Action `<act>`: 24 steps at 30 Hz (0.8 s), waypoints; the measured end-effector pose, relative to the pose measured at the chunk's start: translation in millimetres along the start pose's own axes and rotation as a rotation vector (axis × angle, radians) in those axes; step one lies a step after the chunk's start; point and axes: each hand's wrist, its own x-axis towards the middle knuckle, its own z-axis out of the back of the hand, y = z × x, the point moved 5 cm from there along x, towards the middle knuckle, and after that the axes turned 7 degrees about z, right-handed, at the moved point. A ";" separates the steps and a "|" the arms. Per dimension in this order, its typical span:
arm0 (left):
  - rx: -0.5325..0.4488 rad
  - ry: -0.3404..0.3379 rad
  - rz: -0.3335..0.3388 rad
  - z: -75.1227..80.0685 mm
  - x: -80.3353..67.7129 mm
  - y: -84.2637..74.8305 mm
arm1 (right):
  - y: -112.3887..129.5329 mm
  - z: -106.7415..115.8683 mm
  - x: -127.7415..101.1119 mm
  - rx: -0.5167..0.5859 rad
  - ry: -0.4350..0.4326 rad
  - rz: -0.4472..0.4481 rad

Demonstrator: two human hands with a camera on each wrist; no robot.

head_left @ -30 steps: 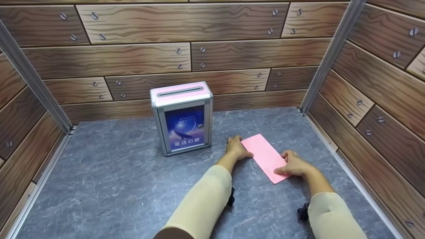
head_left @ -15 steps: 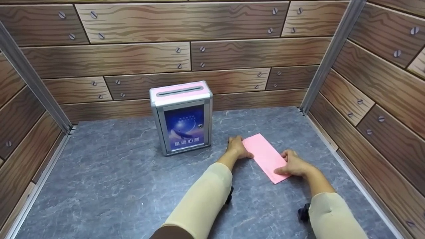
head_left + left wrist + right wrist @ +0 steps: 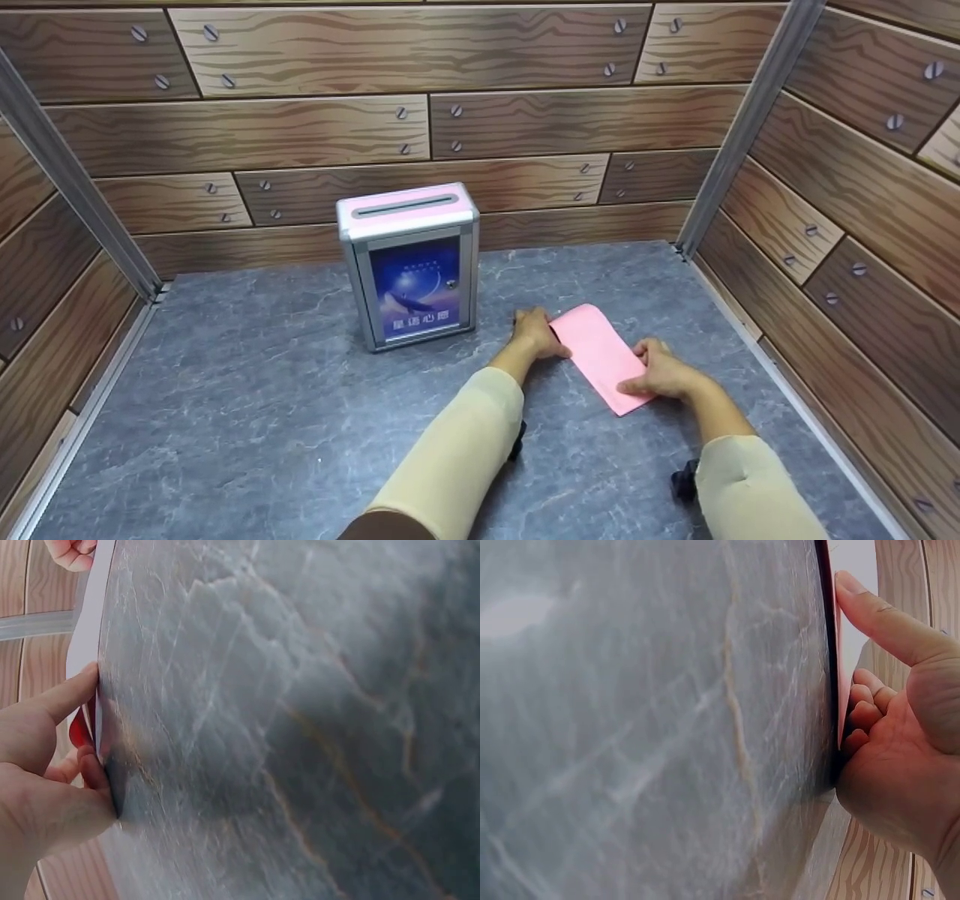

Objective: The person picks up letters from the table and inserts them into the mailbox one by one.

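Observation:
A pink sheet of paper (image 3: pixel 596 345) lies slantwise on the grey marbled tabletop, its far end bowed upward. My left hand (image 3: pixel 534 334) holds the paper's left edge near that far end. In the left wrist view the thumb (image 3: pixel 71 694) touches the paper's edge, and a red inner fold (image 3: pixel 79 729) shows beside the bent fingers. On the other side, my right hand (image 3: pixel 664 371) grips the near right edge, thumb on top. The right wrist view has the thumb (image 3: pixel 881 615) against the paper and the other fingers curled at its edge; their tips are partly hidden.
An upright metal-framed box (image 3: pixel 409 270) with a slotted pink top and a blue picture front stands left of the hands, near the back. Wood-patterned walls (image 3: pixel 315 135) enclose the grey tabletop (image 3: pixel 247 397) at the back and both sides.
The paper's far end has gone from flat with a sharp corner to bowed upward and rounded. Both hands stay almost where they were.

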 end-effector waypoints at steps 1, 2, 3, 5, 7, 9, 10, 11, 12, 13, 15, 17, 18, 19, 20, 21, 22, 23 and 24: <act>-0.015 -0.001 -0.004 0.1 0.0 -0.2 | 0.1 0.3 0.0 0.003 0.000 0.000; -0.031 -0.003 -0.007 0.2 0.1 -0.3 | 0.2 0.5 0.0 0.004 0.000 -0.001; -0.044 -0.003 -0.008 0.2 0.3 -0.3 | 0.3 0.6 -0.1 0.004 0.001 -0.001; -0.061 0.000 -0.010 0.4 0.4 -0.6 | 0.4 0.4 -0.3 0.007 0.005 -0.004; -0.060 0.005 -0.002 0.2 -0.1 -0.7 | 0.0 0.3 -0.5 0.001 0.007 -0.005; -0.053 0.014 0.009 -0.2 -0.5 -1.3 | 0.0 0.3 -0.7 0.000 0.007 -0.006; -0.049 0.018 0.012 -0.3 -0.6 -1.6 | -0.1 0.0 -0.8 0.002 0.008 -0.007; -0.046 0.021 0.014 -0.4 -0.8 -2.1 | -0.1 -0.1 -0.9 0.002 0.008 -0.009; -0.043 0.025 0.017 -1.0 -0.4 -2.3 | -0.3 -0.1 -1.0 0.004 0.006 -0.009; -0.042 0.028 0.020 -1.1 -0.7 -2.7 | -0.4 -0.2 -1.1 0.007 0.004 -0.011; -0.046 0.036 0.023 -1.1 -1.3 -3.2 | -0.4 -0.4 -1.3 0.010 0.003 -0.014; -0.041 0.041 0.022 -1.6 -0.6 -3.0 | -0.4 -0.8 -1.5 0.009 0.003 -0.014; -0.038 0.044 0.020 -1.8 0.1 -2.7 | -0.4 -1.0 -1.5 0.008 0.001 -0.013; -0.034 0.050 0.020 -2.1 0.9 -2.4 | -0.5 -1.0 -1.4 0.008 -0.002 -0.012; -0.037 0.053 0.016 -2.7 1.9 -1.8 | -0.7 -1.1 -1.3 0.009 -0.005 -0.011; -0.038 0.059 0.012 -3.6 3.2 -1.5 | -0.9 -1.2 -1.3 0.008 -0.007 -0.009; -0.039 0.065 0.006 -4.9 4.7 -1.1 | -1.0 -1.1 -1.2 0.009 -0.010 -0.007; -0.040 0.069 0.002 -6.2 6.5 -0.3 | -1.4 -1.2 -1.0 0.009 -0.012 -0.006; -0.043 0.071 -0.006 -6.7 6.6 -0.2 | -1.7 -1.2 -0.9 0.011 -0.014 -0.008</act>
